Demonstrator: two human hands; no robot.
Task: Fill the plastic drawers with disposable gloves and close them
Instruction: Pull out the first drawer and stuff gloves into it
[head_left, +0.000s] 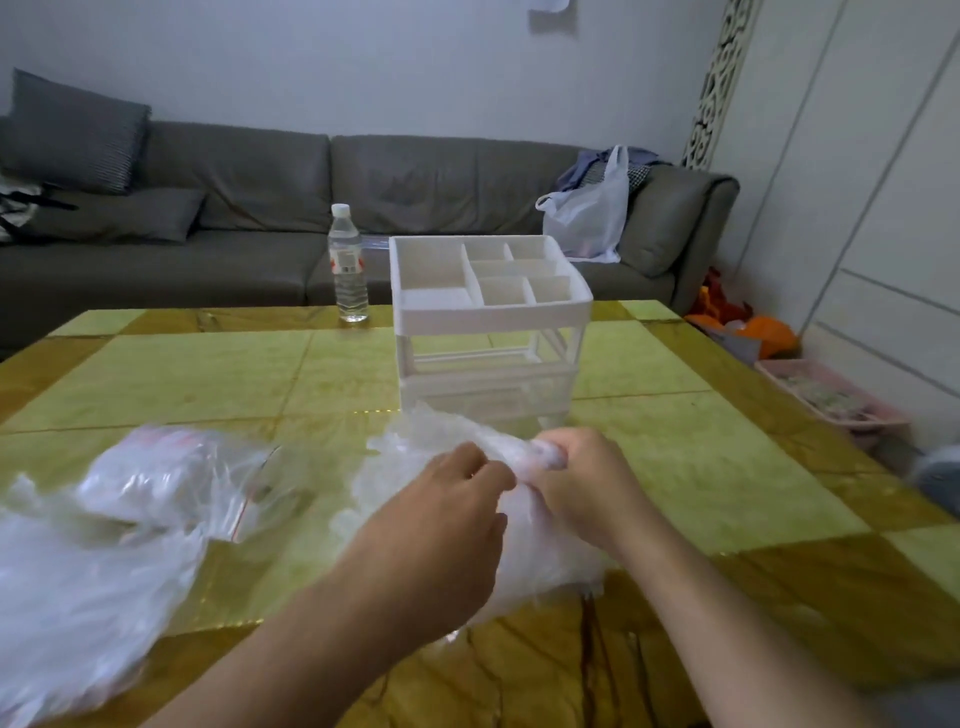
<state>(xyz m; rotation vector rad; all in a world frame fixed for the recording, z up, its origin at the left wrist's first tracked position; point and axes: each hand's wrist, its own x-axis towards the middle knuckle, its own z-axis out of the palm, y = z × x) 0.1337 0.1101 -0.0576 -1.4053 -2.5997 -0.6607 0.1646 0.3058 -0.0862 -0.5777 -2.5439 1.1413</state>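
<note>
Both hands meet on a crumpled bunch of clear disposable gloves (410, 457) just in front of the white plastic drawer organizer (488, 332) on the green-and-gold table (208, 364). The left hand (452, 525) pinches the film between curled fingers and thumb; the right hand (582, 483) grips it in a closed fist. Left of the organizer's front lies a zip bag of gloves (171, 473), and a water bottle (347, 265) stands behind its left corner.

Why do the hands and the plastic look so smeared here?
Head view: motion blur smears both hands, left and right, and the disposable gloves they bunch; the water bottle and drawer organizer stay sharper. Wide-angle distortion bends the table edges; lighting is dim and even.
</note>
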